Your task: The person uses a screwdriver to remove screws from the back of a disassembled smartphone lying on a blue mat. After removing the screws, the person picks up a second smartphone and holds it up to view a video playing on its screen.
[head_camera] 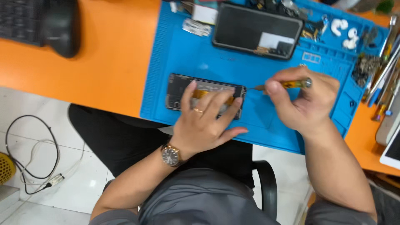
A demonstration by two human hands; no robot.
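An opened phone (180,88) lies flat on a blue work mat (179,50), its insides showing. My left hand (204,121) presses down on it with spread fingers, covering its right half. My right hand (308,100) grips a small yellow-handled screwdriver (291,84). The screwdriver's tip points at the phone's right end. A ring sits on my left hand and a watch (171,155) on that wrist.
A dark phone panel (250,29) lies at the mat's far side, with small parts and white earbuds (346,33) near it. Several tools (383,71) crowd the right edge. A keyboard (21,18) and black mouse (62,27) sit on the orange desk (104,62). Cables (33,158) trail on the floor.
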